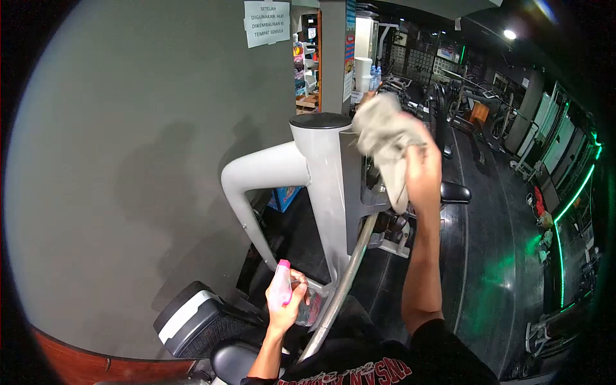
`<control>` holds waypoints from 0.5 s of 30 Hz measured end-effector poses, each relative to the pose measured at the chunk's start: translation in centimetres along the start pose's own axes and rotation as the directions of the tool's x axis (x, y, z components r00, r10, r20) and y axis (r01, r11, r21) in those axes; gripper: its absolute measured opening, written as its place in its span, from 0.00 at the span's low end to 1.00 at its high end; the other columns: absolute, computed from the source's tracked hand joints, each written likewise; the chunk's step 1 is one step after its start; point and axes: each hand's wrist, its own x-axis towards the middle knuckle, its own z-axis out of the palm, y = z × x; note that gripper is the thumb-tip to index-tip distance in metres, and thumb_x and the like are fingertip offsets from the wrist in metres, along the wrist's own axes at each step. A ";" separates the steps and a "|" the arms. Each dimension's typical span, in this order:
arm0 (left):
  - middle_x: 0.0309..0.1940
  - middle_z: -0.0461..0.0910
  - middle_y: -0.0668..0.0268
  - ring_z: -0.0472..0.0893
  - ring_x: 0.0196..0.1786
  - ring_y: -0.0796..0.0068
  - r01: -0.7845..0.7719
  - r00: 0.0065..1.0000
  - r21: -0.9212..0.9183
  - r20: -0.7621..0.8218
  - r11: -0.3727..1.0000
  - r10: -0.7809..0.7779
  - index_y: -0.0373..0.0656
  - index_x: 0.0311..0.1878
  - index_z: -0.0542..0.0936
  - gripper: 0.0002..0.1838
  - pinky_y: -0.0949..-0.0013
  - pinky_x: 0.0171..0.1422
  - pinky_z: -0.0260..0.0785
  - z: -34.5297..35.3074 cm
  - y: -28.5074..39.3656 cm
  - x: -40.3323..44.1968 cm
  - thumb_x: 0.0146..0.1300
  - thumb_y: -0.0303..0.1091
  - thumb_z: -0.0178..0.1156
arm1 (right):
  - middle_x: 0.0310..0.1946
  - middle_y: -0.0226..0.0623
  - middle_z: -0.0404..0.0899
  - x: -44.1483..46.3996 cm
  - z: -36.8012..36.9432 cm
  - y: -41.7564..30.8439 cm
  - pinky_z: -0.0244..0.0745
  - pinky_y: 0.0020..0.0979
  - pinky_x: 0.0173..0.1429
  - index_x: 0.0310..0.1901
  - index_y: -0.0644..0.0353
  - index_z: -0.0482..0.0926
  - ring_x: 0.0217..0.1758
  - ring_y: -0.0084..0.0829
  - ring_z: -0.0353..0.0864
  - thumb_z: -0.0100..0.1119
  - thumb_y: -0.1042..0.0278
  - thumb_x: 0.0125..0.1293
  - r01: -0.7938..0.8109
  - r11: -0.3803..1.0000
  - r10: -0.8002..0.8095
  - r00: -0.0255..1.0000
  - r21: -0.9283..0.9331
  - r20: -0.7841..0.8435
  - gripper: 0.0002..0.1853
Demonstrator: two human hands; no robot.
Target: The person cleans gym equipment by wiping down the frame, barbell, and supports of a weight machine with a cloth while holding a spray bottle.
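Observation:
My right hand [422,163] is raised and closed around a crumpled beige cloth [385,131]. The cloth hangs beside the top of a white machine frame [324,173], which ends in a black cap [320,120]. Whether cloth and frame touch, I cannot tell. Lower down, my left hand [287,305] grips a spray bottle with a pink head [282,285]. Its clear body [312,310] shows partly behind my fingers. A bare metal bar [343,292] slopes down just right of this hand.
A dark grey wall [160,128] with a paper sign [267,24] stands at left. Below it is a black pedal-like part [208,327]. Black flooring [478,244] runs along the right, with gym machines [443,106] behind and a green light strip [559,256] at far right.

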 end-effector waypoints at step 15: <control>0.28 0.73 0.65 0.74 0.24 0.79 0.010 1.000 0.016 0.025 1.000 -0.010 0.34 0.41 0.70 0.06 0.76 0.28 0.69 0.5 -0.5 0.1 0.61 0.20 0.55 | 0.51 0.47 0.76 -7.9 0.3 4.1 0.44 0.57 0.72 0.61 0.65 0.67 0.64 0.40 0.68 0.59 0.71 0.55 0.137 0.527 0.234 0.925 -0.839 0.299 0.30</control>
